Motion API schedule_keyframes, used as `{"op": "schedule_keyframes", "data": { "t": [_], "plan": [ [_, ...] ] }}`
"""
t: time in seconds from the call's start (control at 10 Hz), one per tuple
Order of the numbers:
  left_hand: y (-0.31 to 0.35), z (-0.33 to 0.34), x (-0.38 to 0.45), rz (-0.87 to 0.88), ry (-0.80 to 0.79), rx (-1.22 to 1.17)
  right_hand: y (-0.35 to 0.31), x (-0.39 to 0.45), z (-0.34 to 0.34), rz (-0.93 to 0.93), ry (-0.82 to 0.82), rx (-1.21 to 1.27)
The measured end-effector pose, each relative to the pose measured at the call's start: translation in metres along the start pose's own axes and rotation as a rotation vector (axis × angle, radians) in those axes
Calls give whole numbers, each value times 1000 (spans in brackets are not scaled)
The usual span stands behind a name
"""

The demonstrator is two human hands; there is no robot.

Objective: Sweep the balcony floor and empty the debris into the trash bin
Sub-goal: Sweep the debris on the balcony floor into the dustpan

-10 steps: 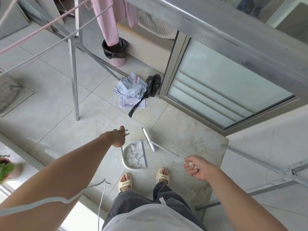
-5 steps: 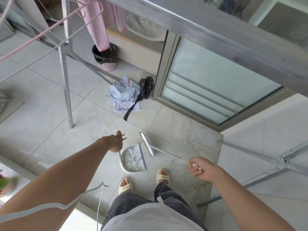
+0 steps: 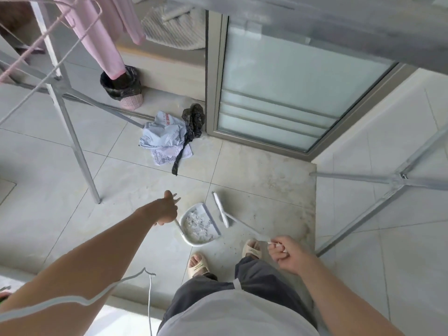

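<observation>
White plastic dustpan (image 3: 200, 225), full of pale debris (image 3: 198, 224), on the tiled floor (image 3: 261, 180) ahead of my feet. My left hand (image 3: 167, 209) grips its upright handle. Right hand (image 3: 286, 253) grips the white broom (image 3: 221, 209) at 3 o'clock. Black-lined pink bin (image 3: 123, 88) at 11 o'clock.

White dustpan (image 3: 200, 225) holding debris, broom (image 3: 221, 209) just beside, lined bin (image 3: 122, 87) beyond
</observation>
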State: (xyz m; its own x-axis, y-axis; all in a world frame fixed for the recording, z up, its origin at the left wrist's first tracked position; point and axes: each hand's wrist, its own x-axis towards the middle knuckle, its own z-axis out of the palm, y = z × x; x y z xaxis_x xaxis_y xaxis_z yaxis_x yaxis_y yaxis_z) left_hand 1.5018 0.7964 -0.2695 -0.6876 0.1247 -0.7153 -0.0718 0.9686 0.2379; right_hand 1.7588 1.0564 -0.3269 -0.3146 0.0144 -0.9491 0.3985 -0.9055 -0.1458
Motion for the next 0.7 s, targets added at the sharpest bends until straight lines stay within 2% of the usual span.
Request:
{"op": "schedule_keyframes", "data": {
  "t": [0.1, 0.2, 0.5, 0.7],
  "plan": [
    [-2, 0, 5, 58, 17, 63, -22, -27, -29, -62, 3, 194],
    [10, -3, -2, 95, 103, 86, -31, -45, -52, -110, -15, 240],
    [74, 14, -11, 280, 194, 344, -40, -82, -117, -271, 246, 101],
    [113, 34, -13, 353, 175, 521, -35, -95, -173, -284, 318, 207]
  ]
}}
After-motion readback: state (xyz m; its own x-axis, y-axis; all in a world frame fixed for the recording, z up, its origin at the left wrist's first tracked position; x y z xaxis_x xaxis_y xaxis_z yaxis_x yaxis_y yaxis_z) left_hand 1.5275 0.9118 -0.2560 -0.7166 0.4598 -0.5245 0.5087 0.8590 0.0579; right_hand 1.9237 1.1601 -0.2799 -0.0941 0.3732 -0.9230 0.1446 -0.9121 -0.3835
